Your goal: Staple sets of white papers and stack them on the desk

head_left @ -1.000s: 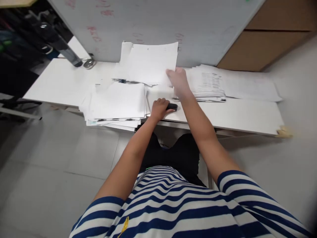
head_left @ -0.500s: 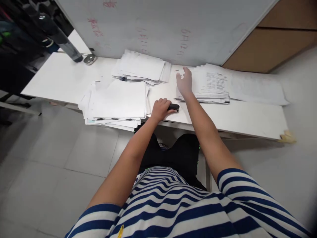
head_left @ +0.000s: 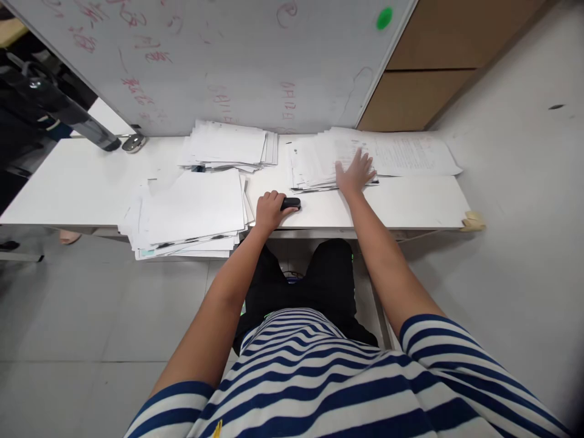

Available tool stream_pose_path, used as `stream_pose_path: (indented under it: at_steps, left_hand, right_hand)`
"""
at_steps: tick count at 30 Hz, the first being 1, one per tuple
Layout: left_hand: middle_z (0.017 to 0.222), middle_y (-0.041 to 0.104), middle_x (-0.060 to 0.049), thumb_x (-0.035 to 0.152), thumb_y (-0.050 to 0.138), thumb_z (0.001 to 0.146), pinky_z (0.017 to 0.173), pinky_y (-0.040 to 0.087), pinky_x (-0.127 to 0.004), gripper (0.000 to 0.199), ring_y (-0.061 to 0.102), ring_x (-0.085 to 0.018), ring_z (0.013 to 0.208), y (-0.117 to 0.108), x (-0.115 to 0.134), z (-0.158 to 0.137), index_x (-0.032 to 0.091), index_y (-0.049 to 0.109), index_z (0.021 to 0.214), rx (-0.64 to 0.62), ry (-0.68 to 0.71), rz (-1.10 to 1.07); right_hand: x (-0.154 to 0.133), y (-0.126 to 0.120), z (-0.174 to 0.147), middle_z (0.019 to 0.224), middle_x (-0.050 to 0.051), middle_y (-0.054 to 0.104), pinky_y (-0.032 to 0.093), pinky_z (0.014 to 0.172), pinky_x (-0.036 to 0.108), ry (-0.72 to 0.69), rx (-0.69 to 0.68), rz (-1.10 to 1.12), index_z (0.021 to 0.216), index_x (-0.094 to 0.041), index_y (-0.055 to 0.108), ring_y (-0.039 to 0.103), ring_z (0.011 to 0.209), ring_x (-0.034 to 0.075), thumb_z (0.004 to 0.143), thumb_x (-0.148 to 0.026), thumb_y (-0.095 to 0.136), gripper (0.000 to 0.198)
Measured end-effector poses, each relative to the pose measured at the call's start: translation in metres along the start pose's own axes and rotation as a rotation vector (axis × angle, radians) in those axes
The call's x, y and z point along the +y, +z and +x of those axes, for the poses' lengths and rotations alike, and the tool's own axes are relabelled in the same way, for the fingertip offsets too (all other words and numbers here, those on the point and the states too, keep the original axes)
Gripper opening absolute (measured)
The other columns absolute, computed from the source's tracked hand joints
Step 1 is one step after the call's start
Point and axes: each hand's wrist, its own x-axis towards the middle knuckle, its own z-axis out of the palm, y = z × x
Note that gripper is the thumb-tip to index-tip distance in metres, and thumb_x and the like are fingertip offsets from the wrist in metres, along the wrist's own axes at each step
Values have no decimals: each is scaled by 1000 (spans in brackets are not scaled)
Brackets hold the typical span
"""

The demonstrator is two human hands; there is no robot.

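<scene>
1. Desk (head_left: pixel 410 204): white.
2. Front-left stack (head_left: pixel 196 207): overhanging the desk's front edge.
3. Right stack (head_left: pixel 314 161): farther back.
4. Right hand (head_left: pixel 356 174): fingers spread apart over the right stack, contact unclear.
5. Left hand (head_left: pixel 269 212): clamped on the stapler (head_left: pixel 292 204).
6. Stapler: near the desk's front edge.

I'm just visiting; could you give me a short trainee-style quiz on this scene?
1. Which hand holds the stapler?
2. True or false: the right hand is balled into a fist.
3. What colour is the round dot on the whiteboard: a) red, b) green, c) blue?

Key:
1. The left hand.
2. False; it is spread open over the right pile.
3. b) green.
</scene>
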Motion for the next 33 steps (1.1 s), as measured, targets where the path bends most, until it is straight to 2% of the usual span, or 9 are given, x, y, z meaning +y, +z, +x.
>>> stream_pose_path:
  at_steps: [3,11,17,19,22,25,28,33]
  left_hand:
    - [98,65,-13,70,52,87,77,35,-38,54,56,-30,96,0,-1,0,20,65,104,3,3,7]
    - [101,65,-13,72,52,86,78,35,-38,55,56,-29,96,2,0,0,21,64,104,9,-10,-4]
    - [102,65,-14,71,52,87,78,35,-38,54,56,-30,97,2,0,1,21,64,104,-5,-13,-21]
    - [102,64,-14,71,51,87,78,35,-38,54,56,-30,97,1,1,0,21,63,105,-5,-14,-27]
    - [101,64,-14,71,51,87,78,35,-38,54,56,-29,97,0,1,0,21,63,105,-6,-11,-20]
    - [100,64,-13,71,51,87,77,35,-37,55,56,-29,97,0,1,0,21,63,104,-4,-7,-12]
    - [100,64,-13,72,50,86,77,35,-38,56,55,-29,96,0,1,0,21,63,104,0,-6,-14]
    - [100,65,-13,73,49,86,78,36,-38,57,56,-29,97,0,1,0,21,63,105,2,-8,-18]
  right_hand:
    - [1,3,2,166,16,23,12,117,72,-10,-48,8,156,-22,28,16,154,34,94,-58,33,72]
    - [-2,3,-9,163,15,30,12,116,72,-20,35,18,149,-23,42,21,152,31,97,-53,28,62]
    - [-7,-5,-14,159,9,39,8,113,77,-14,45,81,141,-31,52,29,147,31,100,-47,24,52]
    - [-8,-8,-13,152,13,48,5,115,74,-30,74,100,135,-26,57,36,141,30,101,-41,26,49]
    - [-7,-13,-6,126,18,65,4,118,67,-47,104,88,120,-15,65,49,126,28,102,-33,28,45]
    - [-2,-20,5,109,19,69,18,118,60,-133,30,-9,116,-9,65,56,116,26,102,-26,28,43]
    - [4,-24,13,115,22,66,34,108,55,-217,-61,-114,126,-6,58,57,116,31,99,-23,32,41]
    - [3,-22,18,133,25,53,37,101,58,-194,-9,-165,128,-9,57,45,127,37,97,-43,41,49]
